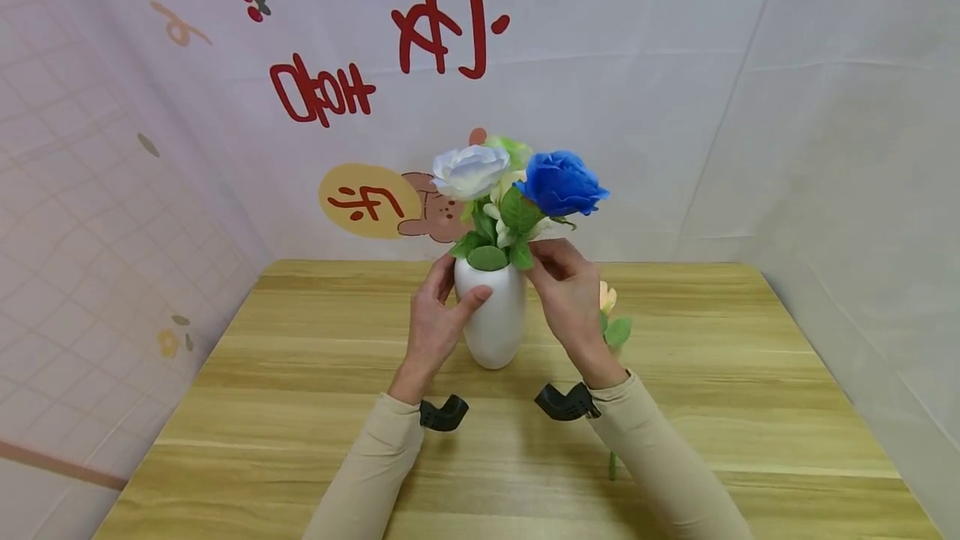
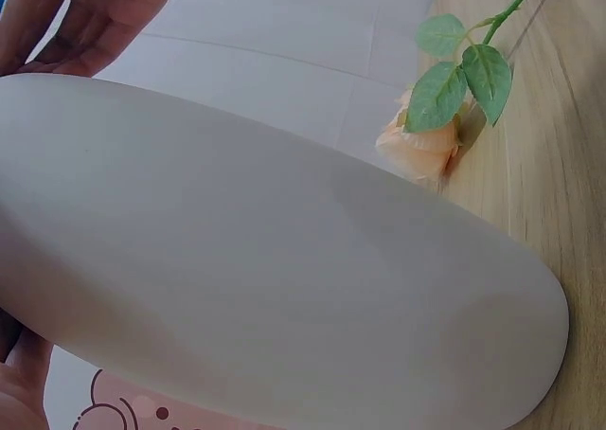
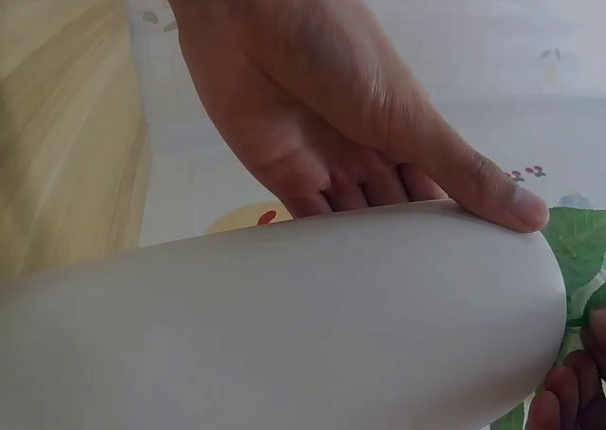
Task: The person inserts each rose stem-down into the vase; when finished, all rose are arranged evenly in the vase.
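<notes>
Left hand [image 1: 438, 319] gripping white vase [image 1: 495, 319] on wooden desk [image 1: 315, 373], right hand [image 1: 566, 294] pinching flower stems [image 1: 517, 248] at its mouth, peach rose [image 2: 421, 146] lying behind.

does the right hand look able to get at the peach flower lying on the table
Probably yes: the peach artificial flower lies on the wooden table just beside the right hand, with nothing between them, though that hand now pinches stems at the white ceramic vase.

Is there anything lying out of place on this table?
Yes: one peach flower lies flat on the table behind the right hand, not in the vase with the others.
</notes>
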Motion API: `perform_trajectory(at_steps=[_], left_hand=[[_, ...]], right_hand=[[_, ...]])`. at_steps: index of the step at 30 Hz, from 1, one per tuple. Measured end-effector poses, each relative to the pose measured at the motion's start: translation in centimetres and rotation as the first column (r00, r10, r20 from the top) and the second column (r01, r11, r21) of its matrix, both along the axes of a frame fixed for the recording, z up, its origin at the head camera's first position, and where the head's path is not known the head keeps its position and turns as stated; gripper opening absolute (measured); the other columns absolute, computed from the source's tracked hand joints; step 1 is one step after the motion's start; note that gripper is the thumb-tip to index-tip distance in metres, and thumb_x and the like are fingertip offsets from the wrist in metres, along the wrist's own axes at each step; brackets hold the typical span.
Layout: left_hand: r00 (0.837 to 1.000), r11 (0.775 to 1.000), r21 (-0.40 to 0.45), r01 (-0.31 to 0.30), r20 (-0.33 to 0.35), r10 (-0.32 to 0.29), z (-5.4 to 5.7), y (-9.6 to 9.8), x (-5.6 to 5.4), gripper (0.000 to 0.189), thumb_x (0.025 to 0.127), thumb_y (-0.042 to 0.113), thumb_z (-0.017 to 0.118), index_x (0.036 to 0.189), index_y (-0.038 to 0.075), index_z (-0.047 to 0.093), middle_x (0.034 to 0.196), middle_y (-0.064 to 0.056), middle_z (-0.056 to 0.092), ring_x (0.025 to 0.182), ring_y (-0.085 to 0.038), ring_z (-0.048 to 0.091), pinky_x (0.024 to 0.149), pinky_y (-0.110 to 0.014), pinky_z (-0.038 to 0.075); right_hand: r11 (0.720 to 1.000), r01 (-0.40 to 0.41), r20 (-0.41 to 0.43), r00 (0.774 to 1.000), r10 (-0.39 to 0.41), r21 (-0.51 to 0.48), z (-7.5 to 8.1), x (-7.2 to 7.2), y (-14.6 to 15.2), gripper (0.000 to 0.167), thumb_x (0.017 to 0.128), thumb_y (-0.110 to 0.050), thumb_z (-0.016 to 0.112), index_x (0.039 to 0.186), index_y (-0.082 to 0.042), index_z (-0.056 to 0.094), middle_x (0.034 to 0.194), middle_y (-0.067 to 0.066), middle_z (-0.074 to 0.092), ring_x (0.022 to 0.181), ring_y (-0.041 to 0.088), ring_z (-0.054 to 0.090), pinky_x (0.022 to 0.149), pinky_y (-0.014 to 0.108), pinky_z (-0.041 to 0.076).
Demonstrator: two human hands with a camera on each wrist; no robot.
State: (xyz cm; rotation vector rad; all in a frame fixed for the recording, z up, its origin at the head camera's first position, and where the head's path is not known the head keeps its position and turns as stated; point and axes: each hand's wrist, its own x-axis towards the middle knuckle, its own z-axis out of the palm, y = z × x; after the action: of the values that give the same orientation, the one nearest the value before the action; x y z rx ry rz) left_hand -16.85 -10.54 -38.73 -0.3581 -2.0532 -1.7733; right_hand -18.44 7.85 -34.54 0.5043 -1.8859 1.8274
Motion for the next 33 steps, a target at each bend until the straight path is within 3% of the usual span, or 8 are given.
perform_trajectory(at_steps=[7,14,18,22,24,26,30,33], left_hand=[[1.0,1.0,0.003,0.011,-0.009,-0.011,-0.1,0.3,-0.2,0.087,0.085,0.06,0.077,0.148,0.004,0.053,0.146,-0.015,0.057,0.138,-0.026,0.053,0.117,-0.039,0.041],[1.0,1.0,0.027,0.008,-0.019,-0.007,0.0,0.3,-0.2,0.078,0.088,0.046,0.082,0.147,0.004,0.054,0.145,-0.014,0.058,0.137,-0.025,0.054,0.117,-0.036,0.042],[1.0,1.0,0.027,0.003,-0.01,-0.003,-0.1,0.3,-0.3,0.069,0.091,0.031,0.083,0.147,0.004,0.054,0.146,-0.014,0.057,0.138,-0.024,0.053,0.117,-0.033,0.041],[1.0,1.0,0.026,0.002,0.0,-0.002,-0.1,0.3,-0.3,0.063,0.093,0.02,0.081,0.147,0.003,0.054,0.147,-0.015,0.056,0.14,-0.025,0.051,0.118,-0.034,0.039],[1.0,1.0,0.024,0.003,0.003,-0.003,-0.1,0.3,-0.4,0.061,0.094,0.016,0.08,0.147,0.003,0.054,0.148,-0.015,0.055,0.14,-0.025,0.05,0.119,-0.035,0.039],[1.0,1.0,0.024,0.003,0.002,-0.004,0.0,0.3,-0.4,0.06,0.094,0.014,0.08,0.147,0.003,0.054,0.148,-0.015,0.055,0.141,-0.025,0.05,0.119,-0.035,0.039],[1.0,1.0,0.015,-0.006,-0.007,0.006,0.0,0.4,-0.5,0.062,0.093,0.017,0.081,0.147,0.005,0.054,0.147,-0.013,0.056,0.139,-0.024,0.052,0.118,-0.034,0.04],[1.0,1.0,0.014,-0.013,-0.012,0.013,0.1,0.6,-0.6,0.068,0.092,0.033,0.082,0.147,0.005,0.055,0.145,-0.013,0.058,0.138,-0.024,0.053,0.117,-0.032,0.041]], right_hand=[[0.999,-0.016,0.043,0.999,0.014,0.051,-0.6,0.8,1.9,0.01,0.097,-0.011,0.075,0.104,-0.006,0.081,0.102,0.008,0.074,0.09,0.014,0.07,0.08,0.023,0.059],[0.979,-0.05,0.203,0.979,0.009,0.195,-2.0,1.7,6.9,0.022,0.102,-0.025,0.07,0.116,-0.009,0.078,0.115,0.011,0.073,0.1,0.02,0.07,0.083,0.02,0.057],[0.938,-0.081,0.28,0.96,-0.017,0.336,-3.3,1.8,10.1,0.029,0.103,-0.031,0.068,0.122,-0.01,0.076,0.119,0.012,0.073,0.103,0.018,0.069,0.083,0.02,0.056],[0.867,-0.166,0.352,0.936,-0.012,0.469,-4.9,1.4,13.1,0.033,0.105,-0.032,0.065,0.124,-0.007,0.074,0.118,0.009,0.075,0.105,0.018,0.07,0.085,0.022,0.057],[0.845,-0.236,0.409,0.912,0.022,0.48,-5.7,1.3,14.6,0.035,0.106,-0.028,0.063,0.126,-0.001,0.072,0.117,0.014,0.074,0.105,0.025,0.072,0.087,0.025,0.059],[0.834,-0.307,0.481,0.875,0.058,0.459,-6.5,1.1,15.9,0.037,0.107,-0.023,0.062,0.128,0.007,0.068,0.119,0.02,0.073,0.106,0.033,0.072,0.089,0.029,0.061],[0.808,-0.411,0.625,0.778,0.07,0.422,-8.0,1.1,17.9,0.042,0.106,-0.022,0.063,0.129,0.012,0.064,0.117,0.023,0.072,0.107,0.035,0.072,0.088,0.035,0.062],[0.785,-0.475,0.702,0.708,0.074,0.398,-9.2,1.1,18.8,0.044,0.106,-0.025,0.064,0.13,0.011,0.065,0.115,0.019,0.074,0.106,0.03,0.071,0.087,0.035,0.061]])
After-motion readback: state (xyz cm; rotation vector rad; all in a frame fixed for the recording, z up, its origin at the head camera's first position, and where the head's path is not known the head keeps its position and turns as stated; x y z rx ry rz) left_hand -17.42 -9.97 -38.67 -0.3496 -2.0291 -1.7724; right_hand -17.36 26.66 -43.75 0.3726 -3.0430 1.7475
